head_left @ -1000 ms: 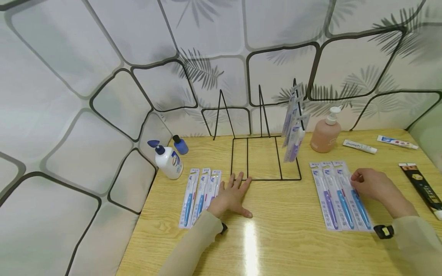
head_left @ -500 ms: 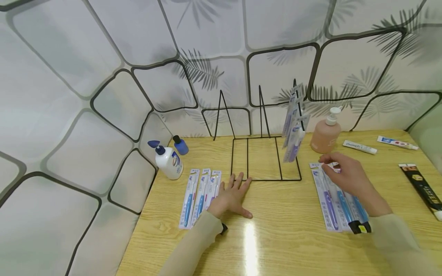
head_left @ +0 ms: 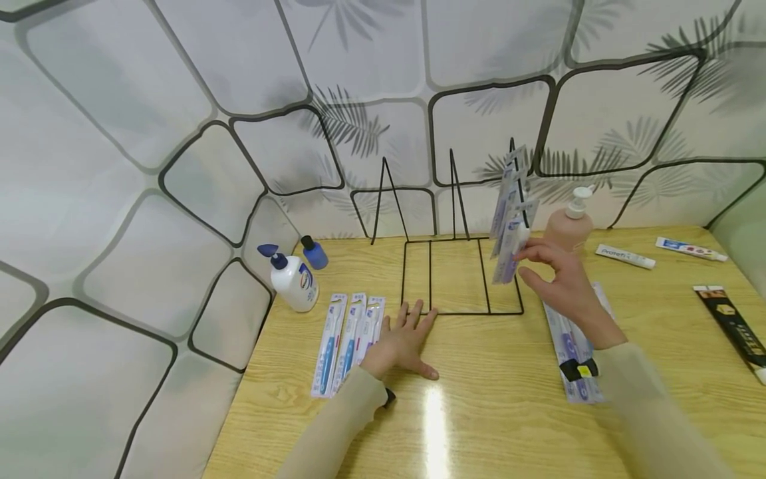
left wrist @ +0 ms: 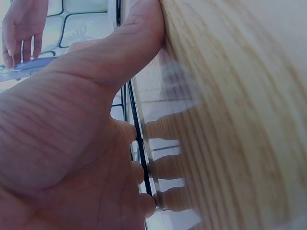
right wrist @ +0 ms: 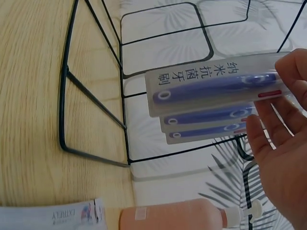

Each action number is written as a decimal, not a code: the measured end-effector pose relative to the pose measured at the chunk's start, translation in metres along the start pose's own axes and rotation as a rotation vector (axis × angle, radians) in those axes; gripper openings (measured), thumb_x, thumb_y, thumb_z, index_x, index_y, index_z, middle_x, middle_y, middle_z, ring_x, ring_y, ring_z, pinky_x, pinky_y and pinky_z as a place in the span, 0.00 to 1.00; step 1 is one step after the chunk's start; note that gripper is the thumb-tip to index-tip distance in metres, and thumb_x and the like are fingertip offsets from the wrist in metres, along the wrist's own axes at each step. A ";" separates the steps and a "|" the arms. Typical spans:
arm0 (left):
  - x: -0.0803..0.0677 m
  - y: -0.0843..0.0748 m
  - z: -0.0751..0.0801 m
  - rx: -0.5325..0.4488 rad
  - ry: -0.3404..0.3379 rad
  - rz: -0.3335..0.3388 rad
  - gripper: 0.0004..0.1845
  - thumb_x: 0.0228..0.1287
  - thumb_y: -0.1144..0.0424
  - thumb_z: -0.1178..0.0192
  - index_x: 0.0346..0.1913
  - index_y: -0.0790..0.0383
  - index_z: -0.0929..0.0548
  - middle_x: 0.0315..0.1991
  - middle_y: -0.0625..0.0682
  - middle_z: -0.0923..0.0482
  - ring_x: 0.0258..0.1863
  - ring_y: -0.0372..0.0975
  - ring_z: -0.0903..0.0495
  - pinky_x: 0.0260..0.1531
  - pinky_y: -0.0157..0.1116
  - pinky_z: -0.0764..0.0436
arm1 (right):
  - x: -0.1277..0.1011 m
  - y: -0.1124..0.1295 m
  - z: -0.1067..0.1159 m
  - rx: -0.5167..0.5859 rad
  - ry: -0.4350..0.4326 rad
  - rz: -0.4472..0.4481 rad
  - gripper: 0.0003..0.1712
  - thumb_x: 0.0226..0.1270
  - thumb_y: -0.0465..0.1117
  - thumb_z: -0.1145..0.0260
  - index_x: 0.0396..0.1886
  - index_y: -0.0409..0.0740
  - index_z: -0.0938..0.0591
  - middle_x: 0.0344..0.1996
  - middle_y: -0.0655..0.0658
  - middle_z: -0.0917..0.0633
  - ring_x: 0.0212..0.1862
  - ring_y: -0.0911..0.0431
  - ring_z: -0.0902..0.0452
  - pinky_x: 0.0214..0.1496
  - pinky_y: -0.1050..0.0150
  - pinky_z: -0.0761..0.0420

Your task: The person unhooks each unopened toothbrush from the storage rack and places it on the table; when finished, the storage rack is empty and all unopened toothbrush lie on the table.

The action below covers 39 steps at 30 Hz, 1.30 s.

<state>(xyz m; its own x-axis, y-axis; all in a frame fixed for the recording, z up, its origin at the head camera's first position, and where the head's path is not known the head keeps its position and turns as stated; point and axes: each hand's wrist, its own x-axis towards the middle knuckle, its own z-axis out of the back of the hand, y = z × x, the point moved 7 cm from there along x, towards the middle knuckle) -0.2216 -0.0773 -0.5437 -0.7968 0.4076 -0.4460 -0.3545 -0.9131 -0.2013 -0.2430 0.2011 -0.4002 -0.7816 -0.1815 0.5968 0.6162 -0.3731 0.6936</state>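
Observation:
My left hand (head_left: 399, 346) lies spread on the table, its fingertips touching the front bar of a black wire rack (head_left: 461, 313); the left wrist view shows the fingers (left wrist: 136, 170) against that bar. Packaged toothbrushes (head_left: 507, 256) hang from the rack's right prong; three with purple handles show in the right wrist view. My right hand (head_left: 559, 283) is at the frontmost packaged toothbrush (right wrist: 211, 86), fingers relaxed and touching its edge, thumb over its upper part. Under the right forearm lie packaged toothbrushes (head_left: 565, 332), partly hidden.
Packaged toothbrushes (head_left: 330, 342) lie beside my left hand. Behind them stand a white pump bottle (head_left: 296, 286) and a small blue bottle (head_left: 315, 253). A peach pump bottle (head_left: 565, 229) stands right of the rack. Toothpaste tubes (head_left: 625, 256) and a black box (head_left: 730, 326) lie farther right.
My right hand has moved left and away from me, from the packs lying on the table to those hanging on the rack. The left hand has stayed put.

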 end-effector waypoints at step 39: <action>-0.001 0.000 0.000 0.005 -0.015 -0.020 0.73 0.42 0.26 0.28 0.82 0.34 0.68 0.84 0.49 0.77 0.83 0.53 0.72 0.75 0.68 0.56 | -0.057 -0.027 0.091 -0.247 -0.139 -0.359 0.05 0.71 0.31 0.36 0.41 0.37 0.14 0.35 0.77 0.21 0.33 0.73 0.26 0.34 0.83 0.26</action>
<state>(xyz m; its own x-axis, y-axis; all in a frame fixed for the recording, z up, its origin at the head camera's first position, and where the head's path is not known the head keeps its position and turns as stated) -0.2205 -0.0775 -0.5436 -0.7967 0.4260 -0.4287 -0.3731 -0.9047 -0.2057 -0.2065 0.3043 -0.4164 -0.9107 0.1162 0.3963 0.2539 -0.5992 0.7593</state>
